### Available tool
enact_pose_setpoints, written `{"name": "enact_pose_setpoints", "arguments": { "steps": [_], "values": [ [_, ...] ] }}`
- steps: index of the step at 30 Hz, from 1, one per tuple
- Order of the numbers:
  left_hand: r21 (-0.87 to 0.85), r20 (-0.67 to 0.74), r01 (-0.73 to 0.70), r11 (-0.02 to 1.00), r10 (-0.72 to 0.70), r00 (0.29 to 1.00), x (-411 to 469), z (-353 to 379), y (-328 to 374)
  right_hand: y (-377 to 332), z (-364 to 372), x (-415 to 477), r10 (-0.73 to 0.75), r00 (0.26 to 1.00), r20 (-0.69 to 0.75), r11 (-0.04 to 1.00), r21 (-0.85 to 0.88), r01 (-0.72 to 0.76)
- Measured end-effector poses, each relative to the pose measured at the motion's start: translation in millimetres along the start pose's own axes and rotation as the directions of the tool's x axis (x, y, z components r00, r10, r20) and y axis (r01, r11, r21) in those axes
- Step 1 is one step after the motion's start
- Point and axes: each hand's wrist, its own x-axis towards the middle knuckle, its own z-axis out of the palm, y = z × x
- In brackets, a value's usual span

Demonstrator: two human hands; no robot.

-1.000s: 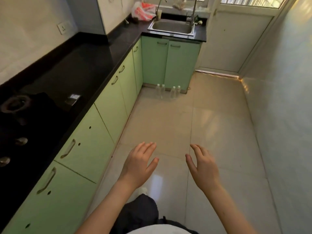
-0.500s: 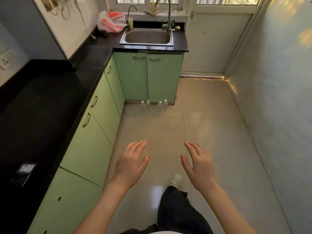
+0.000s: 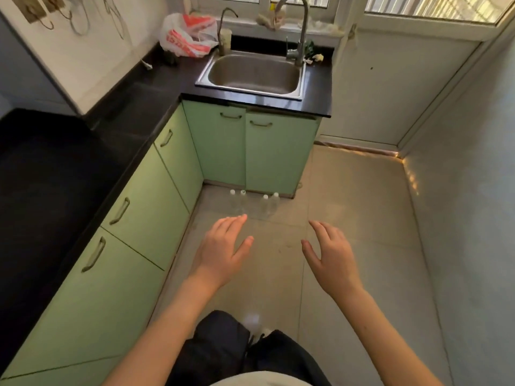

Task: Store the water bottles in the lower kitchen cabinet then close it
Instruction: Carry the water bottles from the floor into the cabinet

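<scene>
Several clear water bottles (image 3: 252, 205) with white caps stand upright on the tiled floor, right in front of the green lower cabinet (image 3: 250, 151) under the sink. Both of its doors are closed. My left hand (image 3: 223, 250) hovers open, palm down, just short of the bottles, its fingertips overlapping the leftmost one in view. My right hand (image 3: 330, 254) is open too, fingers spread, to the right and nearer to me than the bottles. Neither hand holds anything.
A steel sink (image 3: 253, 73) sits in the black countertop (image 3: 55, 176) above the cabinet. A run of green cabinet doors (image 3: 133, 224) lines the left. A plastic bag (image 3: 188, 34) lies by the sink. A white wall (image 3: 473, 246) bounds the right. My legs (image 3: 245, 352) are below.
I have walked forward toward the sink cabinet; the bottles and cabinet are much closer. Both hands stay open and raised in front of me.
</scene>
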Motion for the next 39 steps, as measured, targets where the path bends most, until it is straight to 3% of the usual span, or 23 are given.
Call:
{"name": "enact_pose_setpoints", "arguments": {
  "steps": [11,20,26,33,36,39],
  "values": [
    [0.010,0.108,0.137,0.990,-0.138,0.985,196,79,-81,73,91,179,0.087,0.990,0.113,0.996,0.017,-0.090],
    [0.070,0.121,0.120,0.990,-0.128,0.984,389,167,-172,164,208,347,0.124,0.973,0.194,0.987,0.076,-0.141],
    [0.007,0.146,0.175,0.984,-0.174,0.974,453,328,-258,256,359,402,0.118,0.961,0.248,0.985,0.091,-0.145],
    [0.028,0.264,0.199,0.980,-0.199,0.944,465,557,-385,381,579,392,0.190,0.917,0.350,0.971,0.071,-0.228],
    [0.036,0.327,0.234,0.971,-0.233,0.916,466,628,-434,427,652,384,0.227,0.893,0.389,0.963,0.046,-0.265],
    [-0.006,0.291,0.234,0.972,-0.223,0.930,472,684,-472,461,717,383,0.236,0.883,0.405,0.958,0.053,-0.281]
  ]
}}
